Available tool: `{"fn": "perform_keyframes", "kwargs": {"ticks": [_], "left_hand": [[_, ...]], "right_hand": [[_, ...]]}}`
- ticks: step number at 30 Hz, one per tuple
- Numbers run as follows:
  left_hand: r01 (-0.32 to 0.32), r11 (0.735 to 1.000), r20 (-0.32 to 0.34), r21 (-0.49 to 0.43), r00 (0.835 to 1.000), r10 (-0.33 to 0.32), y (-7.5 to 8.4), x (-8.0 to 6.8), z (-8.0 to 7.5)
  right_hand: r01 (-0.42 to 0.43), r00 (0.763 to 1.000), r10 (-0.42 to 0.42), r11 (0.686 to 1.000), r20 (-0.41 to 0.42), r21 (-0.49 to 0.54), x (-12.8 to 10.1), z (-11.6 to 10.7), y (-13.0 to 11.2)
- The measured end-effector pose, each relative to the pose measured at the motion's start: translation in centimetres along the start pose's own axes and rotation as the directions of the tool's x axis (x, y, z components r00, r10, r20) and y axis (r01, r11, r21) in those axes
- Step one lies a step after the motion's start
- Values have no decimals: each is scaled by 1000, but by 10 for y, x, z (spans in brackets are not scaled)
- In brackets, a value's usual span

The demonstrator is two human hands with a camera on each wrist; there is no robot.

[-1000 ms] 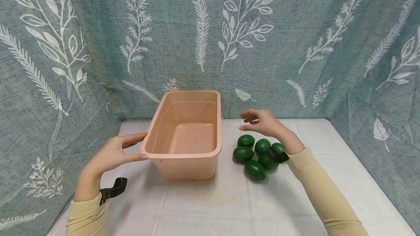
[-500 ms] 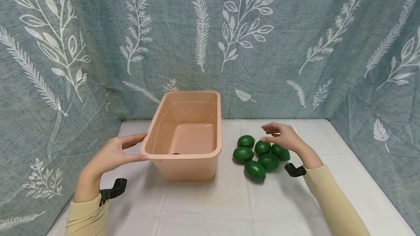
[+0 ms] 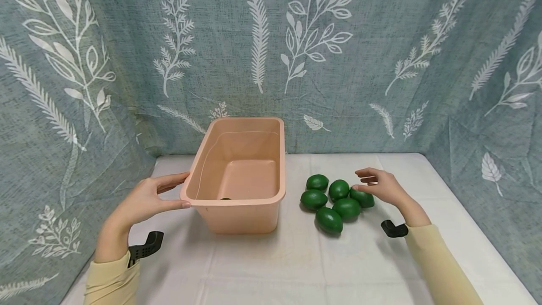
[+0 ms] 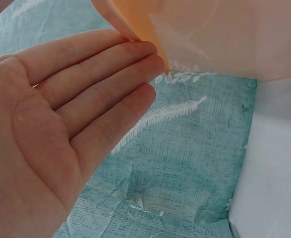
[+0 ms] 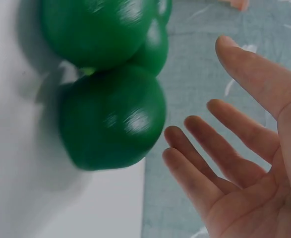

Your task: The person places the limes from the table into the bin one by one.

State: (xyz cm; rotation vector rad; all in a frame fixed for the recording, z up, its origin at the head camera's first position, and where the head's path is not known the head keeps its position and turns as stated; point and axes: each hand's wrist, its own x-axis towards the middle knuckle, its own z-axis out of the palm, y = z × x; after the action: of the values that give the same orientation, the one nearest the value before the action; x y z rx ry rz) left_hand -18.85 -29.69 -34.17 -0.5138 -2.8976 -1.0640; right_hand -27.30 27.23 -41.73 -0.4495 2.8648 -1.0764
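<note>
The pink tub (image 3: pixel 239 173) is stood on the white worktop (image 3: pixel 271 267), its far end close to the leaf-printed curtain (image 3: pixel 271 51). Its near-left corner is touched by the left hand (image 3: pixel 144 199): the thumb is laid along the rim and the fingers (image 4: pixel 110 69) are held straight against the outer wall, nothing being clasped. A small dark green object is glimpsed at the tub's near inner wall. Six green limes (image 3: pixel 334 199) are clustered just right of the tub, apart from its wall by a narrow strip of cloth. The right hand (image 3: pixel 381 187) is held over the right edge of the cluster, fingers (image 5: pixel 224 163) spread and relaxed, nothing grasped; the nearest lime (image 3: pixel 362 197) is just beside the fingertips. Open cloth is left in front of the tub and limes, and to the right of the cluster up to the curtain.
</note>
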Motion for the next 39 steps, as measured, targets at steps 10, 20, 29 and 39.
{"fn": "perform_keyframes", "kwargs": {"ticks": [10, 20, 29, 39], "left_hand": [[-8, 1000, 0, 4, 1000, 8, 1, 1, 0], [-10, 1000, -3, 10, 1000, 10, 1, 0, 0], [-4, 1000, -4, 3, 1000, 4, 2, 0, 0], [-2, 1000, -5, 0, 1000, 2, 1, 0, 0]], "right_hand": [[-60, 998, 60, 998, -11, 17, -11, 5, 24], [-109, 994, 108, 992, 17, 58, -16, 13, 42], [-118, 993, 117, 990, 10, 72, -18, 20, 45], [-128, 992, 129, 988, 1, 92, -18, 22, 45]]}}
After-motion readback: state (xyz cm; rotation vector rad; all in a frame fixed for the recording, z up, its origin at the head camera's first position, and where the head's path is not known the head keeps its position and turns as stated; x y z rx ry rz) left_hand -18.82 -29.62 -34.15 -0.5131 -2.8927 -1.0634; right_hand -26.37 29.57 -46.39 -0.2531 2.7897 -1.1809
